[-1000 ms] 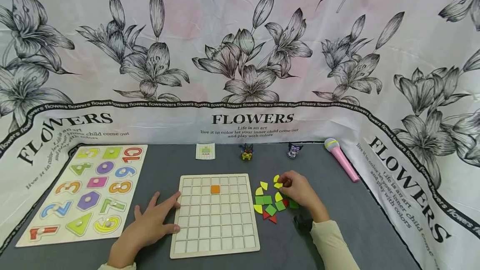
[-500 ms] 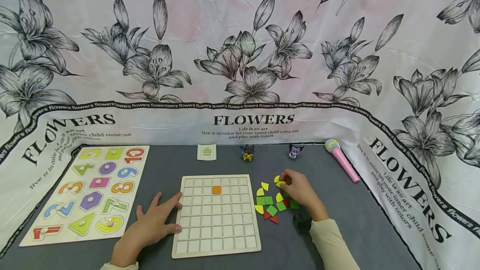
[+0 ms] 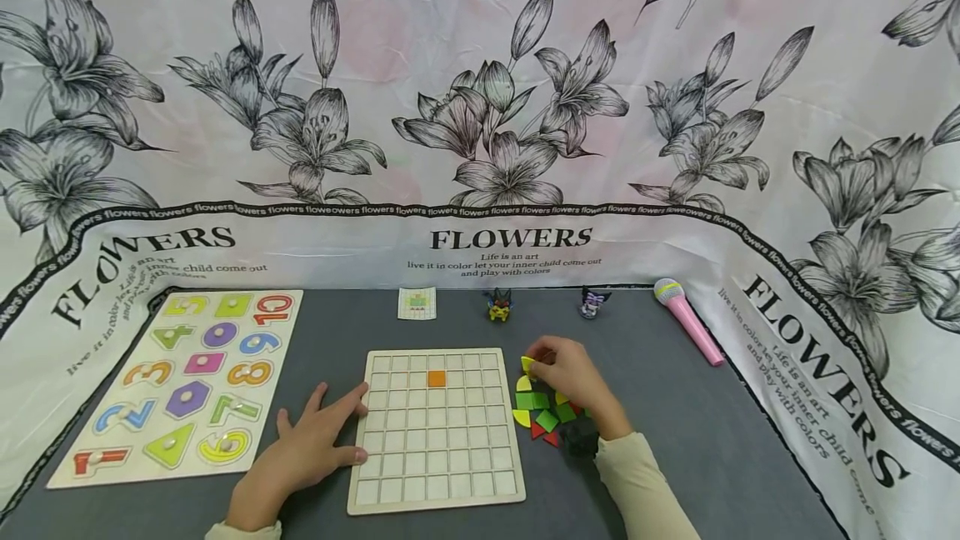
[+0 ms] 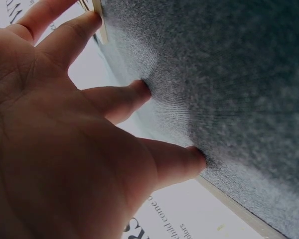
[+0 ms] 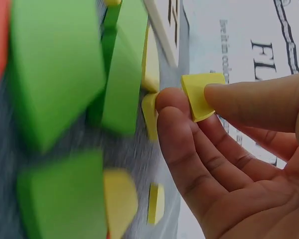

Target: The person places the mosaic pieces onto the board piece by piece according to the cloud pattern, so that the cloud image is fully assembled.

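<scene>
My right hand (image 3: 572, 375) pinches a yellow wooden piece (image 5: 196, 93) with one curved edge between thumb and fingers, close over a pile of loose pieces. Green squares (image 3: 532, 400), red triangles (image 3: 551, 438) and more yellow pieces (image 3: 522, 418) lie there, some hidden under the hand. To their left is a wooden grid board (image 3: 448, 443) with a single orange square (image 3: 437, 378) in an upper cell. My left hand (image 3: 313, 442) spreads its fingers at the board's left edge, thumb and index right at the rim. In the left wrist view, other fingertips (image 4: 142, 89) press on the grey cloth.
A number-and-shape puzzle board (image 3: 180, 390) lies at the left. Along the back stand a small pattern card (image 3: 417, 304), two little figurines, one yellow and dark (image 3: 498, 307), one purple (image 3: 592, 302), and a pink toy microphone (image 3: 692, 323). A flowered cloth (image 3: 510, 248) hangs behind.
My right hand has moved left from the far right of the pile toward the board, carrying the yellow piece. The left hand stays at the board's edge.
</scene>
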`<state>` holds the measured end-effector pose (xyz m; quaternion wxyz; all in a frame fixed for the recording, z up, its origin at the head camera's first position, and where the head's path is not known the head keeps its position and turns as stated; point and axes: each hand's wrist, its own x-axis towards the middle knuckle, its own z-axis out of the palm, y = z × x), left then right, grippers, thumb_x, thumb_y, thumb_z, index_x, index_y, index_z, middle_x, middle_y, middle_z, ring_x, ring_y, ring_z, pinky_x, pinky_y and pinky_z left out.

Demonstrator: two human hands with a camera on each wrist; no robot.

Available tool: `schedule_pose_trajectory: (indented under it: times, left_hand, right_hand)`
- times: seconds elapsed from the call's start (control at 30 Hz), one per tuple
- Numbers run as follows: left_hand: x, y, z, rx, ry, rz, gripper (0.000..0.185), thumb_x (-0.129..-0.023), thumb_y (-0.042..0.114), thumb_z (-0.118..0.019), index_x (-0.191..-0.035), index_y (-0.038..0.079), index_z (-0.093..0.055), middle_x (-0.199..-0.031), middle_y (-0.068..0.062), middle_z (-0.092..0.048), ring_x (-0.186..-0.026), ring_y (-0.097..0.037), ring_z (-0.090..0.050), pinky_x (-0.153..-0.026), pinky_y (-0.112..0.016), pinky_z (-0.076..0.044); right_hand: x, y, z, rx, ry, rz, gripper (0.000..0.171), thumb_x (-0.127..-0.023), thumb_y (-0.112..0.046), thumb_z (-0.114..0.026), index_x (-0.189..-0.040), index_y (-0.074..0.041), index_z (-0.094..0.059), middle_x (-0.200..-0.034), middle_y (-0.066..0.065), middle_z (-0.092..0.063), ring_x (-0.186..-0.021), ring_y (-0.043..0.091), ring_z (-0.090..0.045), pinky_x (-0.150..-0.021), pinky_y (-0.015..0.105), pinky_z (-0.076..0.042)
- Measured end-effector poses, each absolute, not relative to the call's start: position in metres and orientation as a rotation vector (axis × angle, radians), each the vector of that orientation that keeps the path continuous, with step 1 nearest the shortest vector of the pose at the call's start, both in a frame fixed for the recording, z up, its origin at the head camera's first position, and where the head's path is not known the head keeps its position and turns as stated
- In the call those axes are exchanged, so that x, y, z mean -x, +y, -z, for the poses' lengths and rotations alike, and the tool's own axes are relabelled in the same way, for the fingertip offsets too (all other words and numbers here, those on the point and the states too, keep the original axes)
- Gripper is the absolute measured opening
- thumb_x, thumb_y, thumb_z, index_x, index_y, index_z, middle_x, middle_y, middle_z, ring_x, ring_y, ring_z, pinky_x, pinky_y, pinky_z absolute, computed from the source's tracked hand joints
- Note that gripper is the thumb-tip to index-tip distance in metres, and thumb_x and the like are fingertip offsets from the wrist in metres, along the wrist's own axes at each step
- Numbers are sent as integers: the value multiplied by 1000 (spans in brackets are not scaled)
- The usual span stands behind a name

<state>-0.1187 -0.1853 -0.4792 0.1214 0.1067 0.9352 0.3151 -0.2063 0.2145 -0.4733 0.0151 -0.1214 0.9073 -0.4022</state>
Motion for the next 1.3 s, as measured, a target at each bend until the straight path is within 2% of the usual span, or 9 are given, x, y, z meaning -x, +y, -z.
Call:
schedule_pose_trajectory:
  times: [0.2,0.4,0.73,1.3]
  left_hand:
    - [119,-185,480,-310,2743,-898,96,-83,24,-93,-164,12,-44,-135,4,-69,-155,-61,-12,-102,-94,2]
    - [120,-185,480,-301,2742,-891,96,-83,24,-93,-164,12,-44,-136,3,-68,-156,-60,-12,-102,-93,2]
    - [120,-185,480,-298,2746,-897,95,-82,23,-93,-163,13,-45,-135,4,-69,-156,-60,-13,-103,-93,2]
    - [119,-185,478,-292,2739,-899,94,-83,22,-93,-163,12,-45,-138,0,-68,-156,-59,-12,-104,-93,3]
  right_hand:
    - [208,196,473,459,2799,1290,8,-98,2,-71,-103,-3,-76,-92,2,-73,-80,17,-71,-68,36,-59]
    - [210,177,470,531,2819,1254,9,-98,0,-73,-103,-5,-77,-93,1,-71,-82,15,-65,-72,37,-57]
    - [213,150,468,653,2737,1217,9,-98,1,-73,-103,-6,-77,-93,0,-70,-82,14,-63,-73,36,-55]
    - [217,120,471,781,2708,1089,6,-95,-1,-78,-94,-6,-76,-87,-5,-70,-78,9,-62,-72,29,-53]
